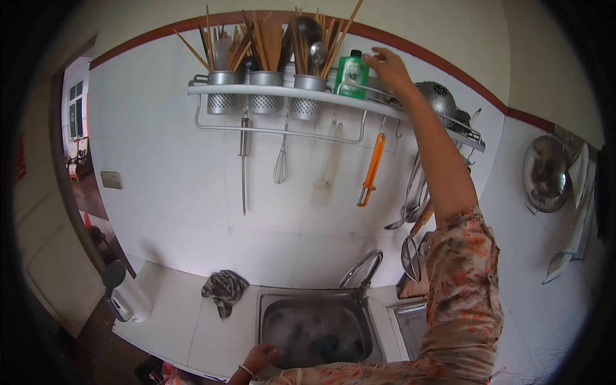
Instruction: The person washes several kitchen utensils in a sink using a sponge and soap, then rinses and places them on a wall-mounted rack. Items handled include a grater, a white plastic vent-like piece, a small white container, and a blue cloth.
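Note:
My right hand (385,65) is raised to the wall rack, just right of a green plastic bottle (352,74) with a black cap. Its fingers are apart and not wrapped around the bottle; whether a fingertip touches it I cannot tell. My left hand (262,356), with a bracelet at the wrist, is low at the front left edge of the sink (269,301). Its fingers look curled, and nothing shows in them. Cloudy water and dark, indistinct things fill the sink bottom under a curved chrome faucet (365,269).
The metal rack (284,90) carries perforated cups (265,91) of chopsticks and utensils, plus a metal colander (438,98). A whisk (281,161) and an orange-handled peeler (373,168) hang below. On the counter are a crumpled cloth (224,290) and a white kettle (132,296).

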{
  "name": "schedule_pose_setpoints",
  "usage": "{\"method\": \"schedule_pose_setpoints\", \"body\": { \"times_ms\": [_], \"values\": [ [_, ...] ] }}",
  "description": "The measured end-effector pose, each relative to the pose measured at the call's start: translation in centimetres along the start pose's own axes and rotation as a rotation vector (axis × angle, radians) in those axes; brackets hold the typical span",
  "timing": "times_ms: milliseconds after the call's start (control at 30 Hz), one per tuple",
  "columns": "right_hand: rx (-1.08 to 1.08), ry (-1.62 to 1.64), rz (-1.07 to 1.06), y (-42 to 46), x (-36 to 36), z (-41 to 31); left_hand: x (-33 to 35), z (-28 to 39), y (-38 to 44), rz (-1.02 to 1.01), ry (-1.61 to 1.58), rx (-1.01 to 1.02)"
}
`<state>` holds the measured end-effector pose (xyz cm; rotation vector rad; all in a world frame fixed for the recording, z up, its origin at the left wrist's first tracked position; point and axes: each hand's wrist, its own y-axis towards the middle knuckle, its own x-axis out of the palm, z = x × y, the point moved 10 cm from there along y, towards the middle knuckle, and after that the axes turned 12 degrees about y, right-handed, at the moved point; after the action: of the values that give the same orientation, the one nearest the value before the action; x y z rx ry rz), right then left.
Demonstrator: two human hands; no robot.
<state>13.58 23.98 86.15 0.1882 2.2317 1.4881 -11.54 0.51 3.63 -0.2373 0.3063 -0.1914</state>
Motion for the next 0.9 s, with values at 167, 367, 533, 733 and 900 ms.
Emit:
{"method": "schedule_pose_setpoints", "body": {
  "times_ms": [167,367,533,733,900],
  "values": [
    [-0.308,0.110,0.043,-13.4,0.9,-9.0,2.3,-1.8,2.0,-0.082,-0.113,0.003],
    [0.249,0.382,-1.057,-50.5,19.5,0.0,4.3,-3.7,1.3,-0.159,-0.119,-0.213],
    [0.587,0.301,-1.148,-82.5,19.0,19.0,10.3,-3.0,4.6,-0.241,0.062,-0.182],
    [0.654,-0.294,-0.994,-93.6,20.1,21.7,8.5,-11.0,7.9,0.074,0.413,-0.088],
    [1.106,-0.270,-1.247,-104.6,21.8,25.7,12.4,-14.8,11.3,0.071,0.299,-0.293]
  ]
}}
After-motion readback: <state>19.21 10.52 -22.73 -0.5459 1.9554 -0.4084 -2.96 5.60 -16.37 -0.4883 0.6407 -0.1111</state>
